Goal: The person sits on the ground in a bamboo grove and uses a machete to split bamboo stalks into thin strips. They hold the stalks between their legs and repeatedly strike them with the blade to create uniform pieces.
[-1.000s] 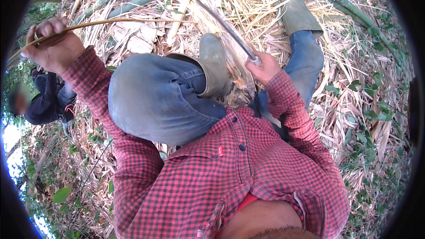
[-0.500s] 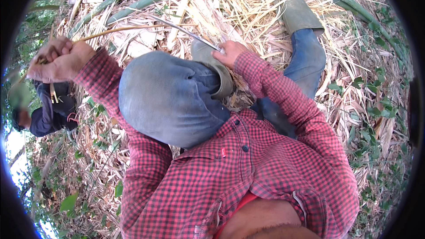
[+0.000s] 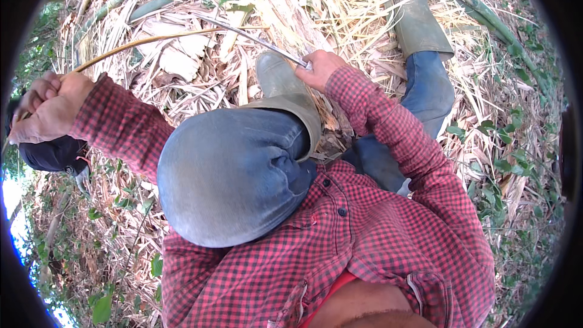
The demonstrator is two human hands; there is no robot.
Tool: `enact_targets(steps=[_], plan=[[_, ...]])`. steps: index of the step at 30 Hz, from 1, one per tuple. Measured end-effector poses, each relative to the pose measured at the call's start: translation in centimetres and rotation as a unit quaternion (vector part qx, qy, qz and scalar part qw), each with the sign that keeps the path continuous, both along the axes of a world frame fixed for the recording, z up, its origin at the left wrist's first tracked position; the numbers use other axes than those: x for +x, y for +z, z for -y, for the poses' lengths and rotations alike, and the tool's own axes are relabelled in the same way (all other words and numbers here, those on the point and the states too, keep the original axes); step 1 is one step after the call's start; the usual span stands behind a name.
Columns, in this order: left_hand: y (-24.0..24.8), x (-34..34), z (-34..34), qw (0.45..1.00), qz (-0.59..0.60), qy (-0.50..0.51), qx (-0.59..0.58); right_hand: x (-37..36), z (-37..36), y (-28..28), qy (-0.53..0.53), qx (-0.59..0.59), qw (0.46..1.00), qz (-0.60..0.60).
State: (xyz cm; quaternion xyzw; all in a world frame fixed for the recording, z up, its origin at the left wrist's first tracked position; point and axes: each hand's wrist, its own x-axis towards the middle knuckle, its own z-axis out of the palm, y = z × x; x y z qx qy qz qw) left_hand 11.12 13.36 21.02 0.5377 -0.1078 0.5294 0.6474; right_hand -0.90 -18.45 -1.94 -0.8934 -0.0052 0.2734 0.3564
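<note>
Left hand (image 3: 50,104): I see fingers curled closed round a thin brown strip (image 3: 136,42). From them it runs up and rightward, long axis bowed across the view. Right hand (image 3: 322,69): fist wrapped on a slim metal blade (image 3: 262,42), pointing up-left. The two lines cross near the strip's far end, nearer the right hand; contact there I cannot tell. Boot (image 3: 280,79) just below.

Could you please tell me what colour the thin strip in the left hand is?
The thin strip is golden brown, seen best in the head view.
</note>
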Motion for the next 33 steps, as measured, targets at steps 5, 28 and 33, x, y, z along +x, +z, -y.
enact_targets(steps=[5, 28, 33], plan=[[-1.0, 1.9, -2.8, 0.998, 0.002, -0.034, -0.044, 4.0, 2.7, -3.0, -0.011, -0.079, 0.988, -0.135], [-23.4, -1.9, 5.3, 0.953, -0.210, -0.044, -0.213, 3.6, 2.1, -3.8, 0.114, -0.151, 0.981, -0.051], [-23.4, -0.8, 6.1, 0.941, -0.219, -0.104, -0.236, 3.8, 1.9, -3.7, 0.112, -0.210, 0.968, -0.076]])
